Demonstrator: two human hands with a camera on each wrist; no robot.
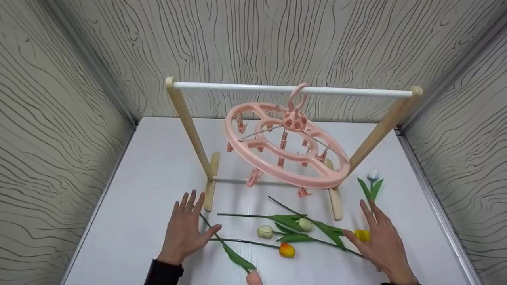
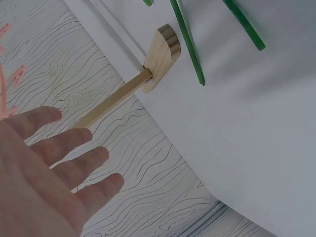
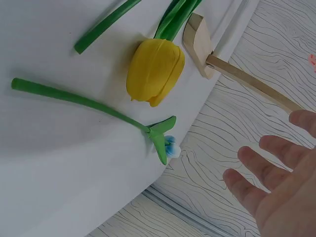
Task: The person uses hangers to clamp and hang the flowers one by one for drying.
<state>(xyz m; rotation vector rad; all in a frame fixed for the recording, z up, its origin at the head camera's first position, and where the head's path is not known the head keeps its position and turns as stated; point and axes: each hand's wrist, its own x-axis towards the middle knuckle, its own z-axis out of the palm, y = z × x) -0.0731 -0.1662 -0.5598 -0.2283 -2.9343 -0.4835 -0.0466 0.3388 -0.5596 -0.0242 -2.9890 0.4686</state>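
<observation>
My left hand (image 1: 185,231) is spread over the table's left side, holding nothing, near the stem of a pink tulip (image 1: 253,277). On the right, my right hand (image 1: 382,241) is also spread and holds nothing; it overlaps the stem of a blue-and-white tulip (image 1: 373,175) in the head view. Beside its thumb lies a yellow tulip (image 1: 361,235), seen large in the right wrist view. Between the hands lie an orange-yellow tulip (image 1: 287,250) and two cream tulips, one (image 1: 265,231) facing left and another (image 1: 305,224) partly behind leaves.
A pink round clip hanger (image 1: 273,166) hangs by its hook from the white bar (image 1: 237,86) of a wooden-legged rack (image 1: 190,130). Small pink clips (image 1: 253,177) dangle below it. Wood-grain patterned panels (image 1: 253,43) enclose the white table (image 1: 158,158) at the back and sides.
</observation>
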